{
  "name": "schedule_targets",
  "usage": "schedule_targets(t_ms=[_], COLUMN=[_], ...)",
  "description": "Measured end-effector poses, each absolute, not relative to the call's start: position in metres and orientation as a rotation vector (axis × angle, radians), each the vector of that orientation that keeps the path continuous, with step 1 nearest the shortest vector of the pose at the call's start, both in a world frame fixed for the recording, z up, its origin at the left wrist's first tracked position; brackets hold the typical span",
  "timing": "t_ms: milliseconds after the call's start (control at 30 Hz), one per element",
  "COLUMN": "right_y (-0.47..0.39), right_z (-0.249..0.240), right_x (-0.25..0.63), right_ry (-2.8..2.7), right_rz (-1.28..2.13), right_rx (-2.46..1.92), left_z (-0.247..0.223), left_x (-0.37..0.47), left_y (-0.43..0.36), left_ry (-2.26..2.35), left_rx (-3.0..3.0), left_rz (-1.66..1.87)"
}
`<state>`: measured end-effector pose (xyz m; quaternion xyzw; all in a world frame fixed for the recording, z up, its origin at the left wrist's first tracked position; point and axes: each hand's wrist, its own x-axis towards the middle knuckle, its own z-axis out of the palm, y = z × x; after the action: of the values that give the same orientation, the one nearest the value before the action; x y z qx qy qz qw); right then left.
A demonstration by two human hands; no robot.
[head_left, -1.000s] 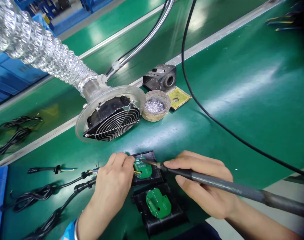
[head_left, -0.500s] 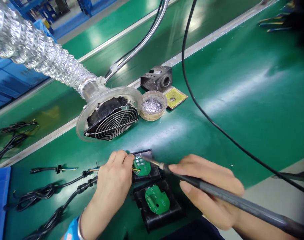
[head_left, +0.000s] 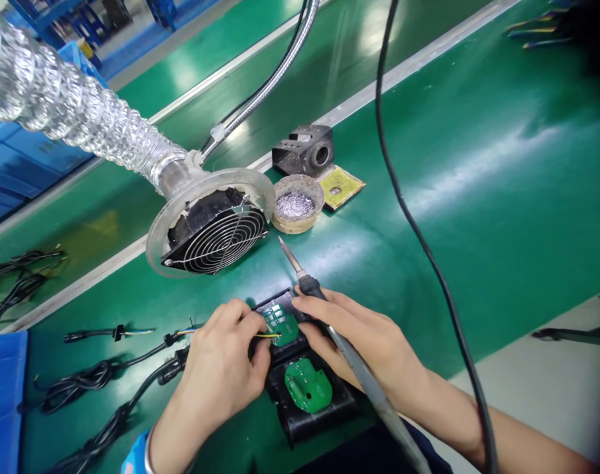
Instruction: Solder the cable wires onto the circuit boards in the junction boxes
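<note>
Curled round the dark handle of a soldering iron (head_left: 354, 362), the right hand (head_left: 366, 339) has a pen-like hold, while the left hand (head_left: 225, 362) seems to pinch thin wires (head_left: 268, 336), though its own knuckles hide where the pads meet. Those wires end over a green circuit board (head_left: 286, 326) lying in a black housing, between the two hands. The iron's tip points away, off the board, near a round dish (head_left: 295, 226) of shiny metal bits. To my eye, good work here calls for a steady wire end, fingers well clear of the hot tip, a clean tip and a brief, sure touch on the pad. Nearer the person lies a second board (head_left: 308, 387) in its own housing; beyond stand a yellow sponge (head_left: 347, 187), an iron holder (head_left: 304, 155) and a caged fan (head_left: 224, 240), with black cables (head_left: 77, 388) off to the left. As for writing, I can read no brand or label anywhere; any marks on the blue crates (head_left: 38, 155) are too blurred to tell
</note>
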<state>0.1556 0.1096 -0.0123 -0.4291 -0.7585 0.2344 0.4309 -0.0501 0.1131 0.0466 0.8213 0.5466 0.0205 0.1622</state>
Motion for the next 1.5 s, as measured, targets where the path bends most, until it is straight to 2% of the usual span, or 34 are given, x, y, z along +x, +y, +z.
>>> schedule_targets(t_ms=[267,433,633,1000,1333,1500], right_y=[0.111,0.11,0.104,0.105,0.107,0.093], right_z=[-0.015,0.001,0.008,-0.005,0.004,-0.003], right_x=[0.16,0.168,0.179,0.174,0.175,0.173], right_ry=[-1.954,-1.849,-1.715,-1.647,-1.697,-1.865], right_rz=[0.652,0.595,0.83,0.911,0.863,0.616], right_rx=[-0.978,-0.96,-0.87,-0.855,-0.883,-0.89], left_z=[0.044,0.039,0.036,0.033,0.033,0.032], left_x=[-0.048,-0.048,-0.047,-0.047,-0.044,-0.041], left_y=[0.12,0.119,0.114,0.113,0.114,0.112], left_ry=[1.583,1.578,1.606,1.614,1.634,1.666], left_rx=[2.277,2.366,2.452,2.435,2.445,2.528], left_rz=[0.114,0.076,0.153,0.227,0.244,0.211])
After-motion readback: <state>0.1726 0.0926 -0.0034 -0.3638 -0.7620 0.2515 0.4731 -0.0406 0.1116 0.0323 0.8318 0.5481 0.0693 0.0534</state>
